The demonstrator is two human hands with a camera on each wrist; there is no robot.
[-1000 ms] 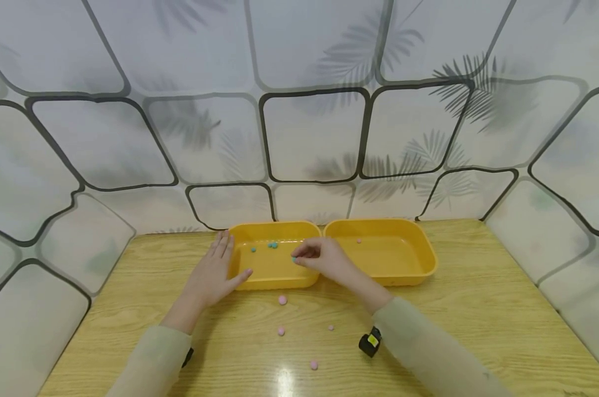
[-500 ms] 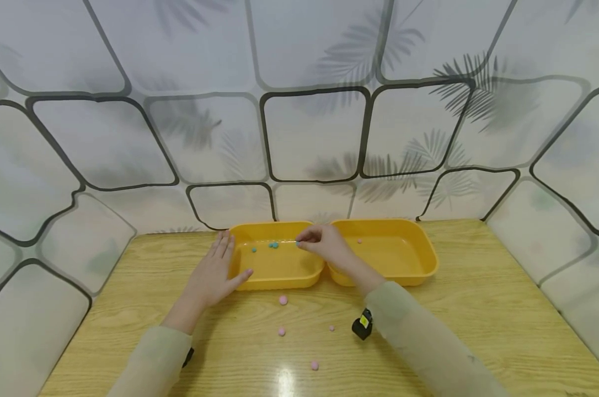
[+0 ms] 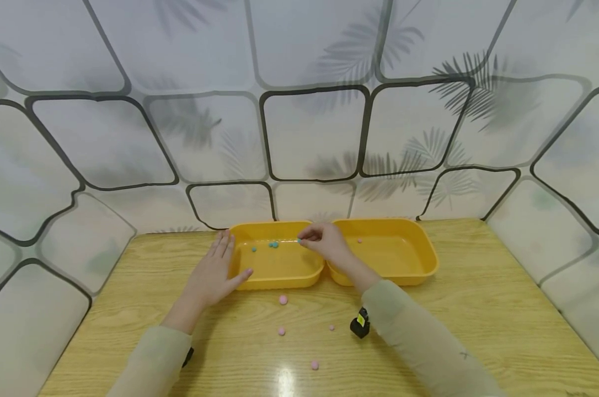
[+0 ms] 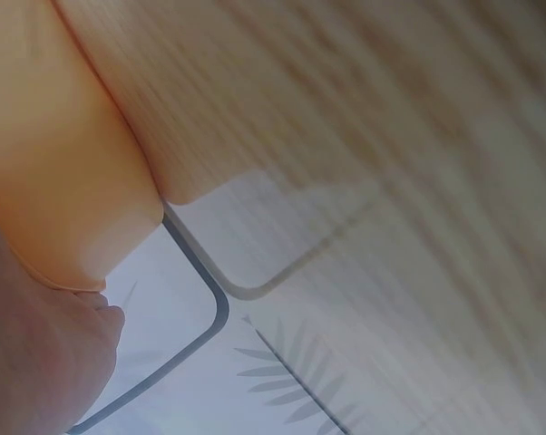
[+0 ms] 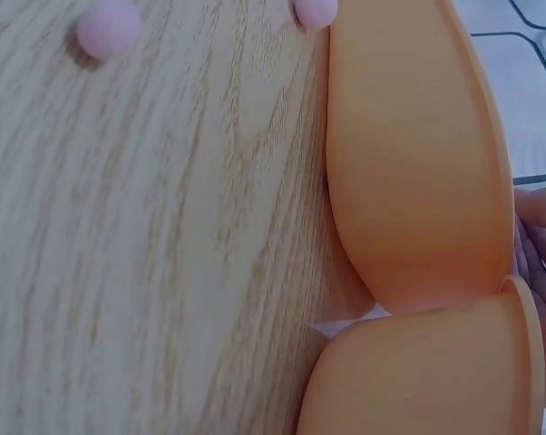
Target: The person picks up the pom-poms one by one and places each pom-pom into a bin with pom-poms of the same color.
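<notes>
My left hand (image 3: 211,275) lies with fairly straight fingers along the left end of the left yellow tray (image 3: 279,283), the thumb reaching over its front rim. Over the right end of that same tray, my right hand (image 3: 331,245) pinches a small teal ball (image 3: 299,241) between thumb and fingertips. Several more teal balls (image 3: 274,245) lie inside the left tray. In the left wrist view part of the left hand (image 4: 51,362) shows against the tray wall (image 4: 64,154). The right wrist view catches the right hand's fingers (image 5: 541,213) behind a tray rim; the ball is hidden there.
A second yellow tray (image 3: 418,275) stands close on the right, with one small pink ball (image 3: 359,240) in it. Several pink balls lie on the wooden table in front, among them one pink ball (image 3: 283,299) near the left tray. A patterned wall (image 3: 314,138) rises behind.
My right hand has moved away from me and slightly right over the left tray, still pinching the teal ball, and has nearly stopped. The left hand has stayed in place.
</notes>
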